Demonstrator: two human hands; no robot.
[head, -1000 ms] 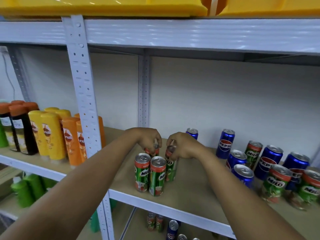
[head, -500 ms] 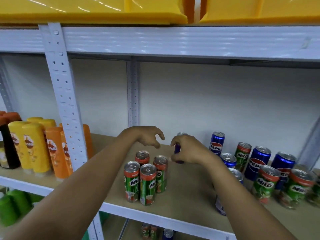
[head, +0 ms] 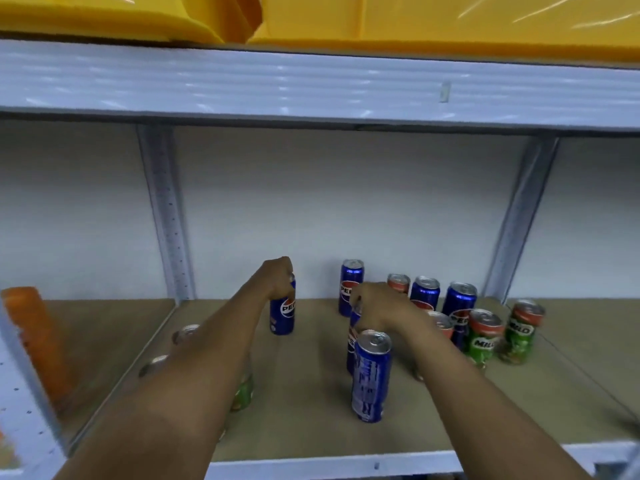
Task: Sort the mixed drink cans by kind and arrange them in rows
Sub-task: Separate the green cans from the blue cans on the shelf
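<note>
Blue Pepsi cans and green-and-red Milo cans stand on the brown shelf board (head: 311, 420). My left hand (head: 277, 276) is closed over the top of a Pepsi can (head: 282, 315) standing mid-shelf. My right hand (head: 375, 306) grips the top of a second Pepsi can (head: 352, 344). Just in front of it a third Pepsi can (head: 370, 375) stands free. My left forearm partly hides the grouped Milo cans (head: 244, 391). To the right, mixed together, stand Pepsi cans (head: 351, 285) (head: 462, 299) and Milo cans (head: 483, 337) (head: 523, 330).
An orange bottle (head: 38, 341) stands at the far left beyond the grey upright (head: 162, 216). Another upright (head: 519, 216) rises at the back right. Yellow bins (head: 415, 19) sit on the shelf above. The white front rail (head: 346, 465) marks the shelf's near edge.
The view has swung right. My left hand left the Milo group and now grips a Pepsi can. My right hand moved right onto another Pepsi can.
</note>
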